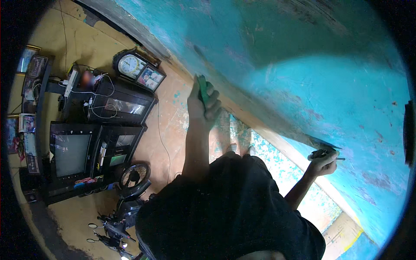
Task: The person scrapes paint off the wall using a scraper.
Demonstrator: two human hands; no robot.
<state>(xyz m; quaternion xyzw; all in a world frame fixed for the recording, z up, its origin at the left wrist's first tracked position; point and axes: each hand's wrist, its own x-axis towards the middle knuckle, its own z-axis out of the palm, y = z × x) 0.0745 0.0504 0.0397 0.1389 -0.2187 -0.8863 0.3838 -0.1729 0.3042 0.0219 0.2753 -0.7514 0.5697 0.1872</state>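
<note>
My left hand (201, 106) is raised over the floor to the left of the turquoise wall (346, 99), its fingers closed round a flat green object (203, 89). What kind of object it is does not show clearly. On the right, my right hand (325, 164) is close against the wall, closed on a dark object (320, 154) with a thin rod (340, 159) sticking out past the fingers. Its kind cannot be made out. The wall's paint is scuffed and worn in patches, and shadows of my arms fall across it.
Flakes of turquoise paint (277, 158) lie scattered on the floor by my feet (232, 148). To the left stand a dark cabinet (119, 106) with a clock (130, 65) on top, a television (72, 154) and a motorcycle (125, 208). A thin cable (163, 141) runs along the floor.
</note>
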